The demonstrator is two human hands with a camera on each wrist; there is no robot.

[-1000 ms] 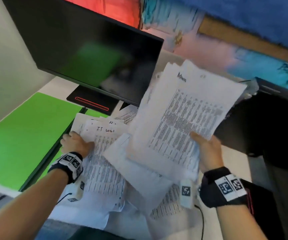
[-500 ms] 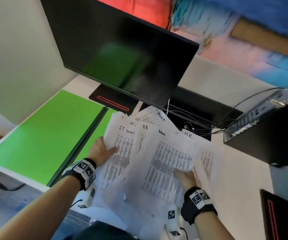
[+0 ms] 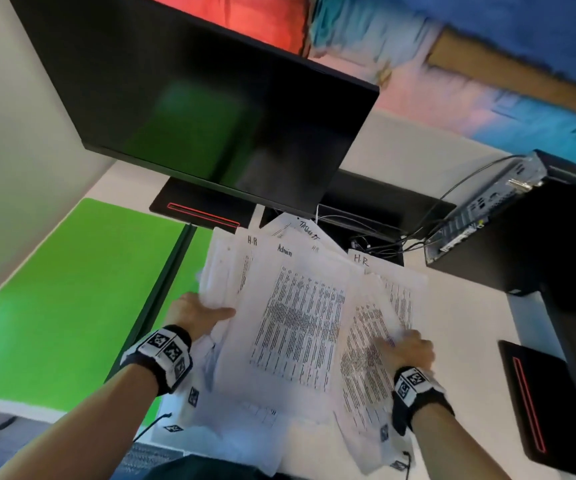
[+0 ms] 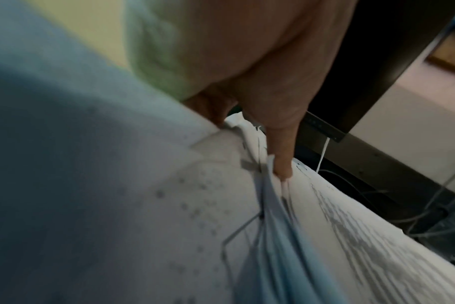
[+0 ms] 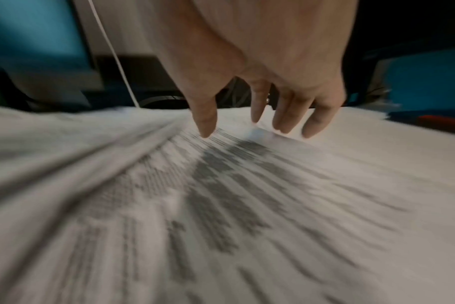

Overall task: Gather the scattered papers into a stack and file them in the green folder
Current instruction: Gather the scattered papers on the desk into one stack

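Observation:
A loose pile of printed papers point(image 3: 297, 323) with handwritten headings lies on the white desk, fanned and uneven. My left hand point(image 3: 198, 313) grips the pile's left edge, thumb point(image 4: 281, 164) on top and fingers underneath the papers point(image 4: 351, 226). My right hand point(image 3: 408, 348) rests on the right side of the pile, its straight fingertips point(image 5: 286, 125) pressing down on a printed sheet point(image 5: 221, 195). The green folder point(image 3: 72, 289) lies open and flat to the left of the pile, its dark spine beside my left hand.
A black monitor point(image 3: 210, 98) hangs over the back of the desk on a base with a red stripe point(image 3: 193, 211). Cables point(image 3: 383, 237) and a black computer box point(image 3: 522, 230) stand at the back right. Another black base point(image 3: 539, 403) lies right.
My right hand has lowered the sheaf it held up onto the pile and now presses on it. My left hand has shifted to the pile's left edge and drawn the sheets closer.

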